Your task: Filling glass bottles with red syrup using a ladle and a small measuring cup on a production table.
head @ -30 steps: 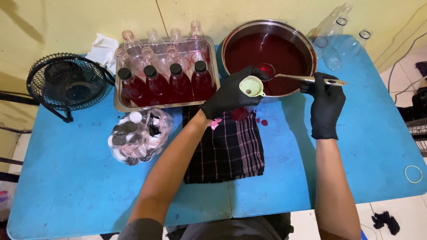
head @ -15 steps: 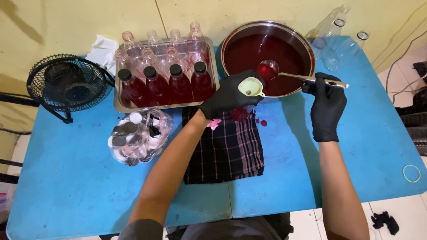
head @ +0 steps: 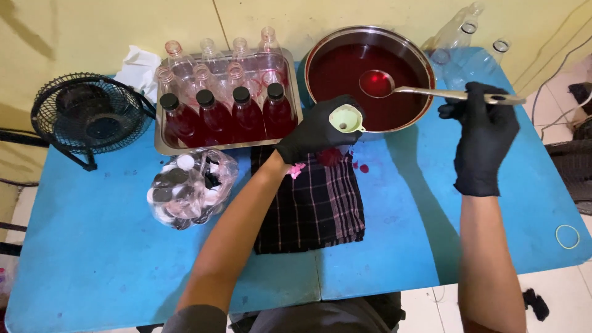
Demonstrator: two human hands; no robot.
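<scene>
- My right hand [head: 484, 139], in a black glove, was closed around the end of the ladle [head: 431, 91] handle, fingers wrapped over the metal.
- The ladle's bowl sat in the red liquid in the pot [head: 369, 37], its cup full of the same red, and the handle ran out over the pot's right rim to my hand.
- My left hand [head: 314, 132], also gloved, was curled around a pale funnel [head: 346, 117], which I held upright at the pot's near rim; whatever sat under the funnel was hidden by my fingers, so I could not tell what else I gripped.
- Just below that hand lay a dark checked cloth [head: 311, 206] on the blue table [head: 92, 246], with a red spill at its top edge and a few red drops on the table beside it.
- Left of the pot stood a metal tray [head: 161, 145] of bottles [head: 246, 114]: the front row was full of red liquid with black caps on, the rows behind looked empty and uncapped.
- A clear bag of caps [head: 191, 188] rested near the tray's front left corner, just left of the cloth.
- A small black fan [head: 86, 117] stood at the table's left end.
- Empty clear bottles [head: 459, 43] lay behind the pot on the right.
- A rubber band [head: 567, 236] lay near the table's right edge.
</scene>
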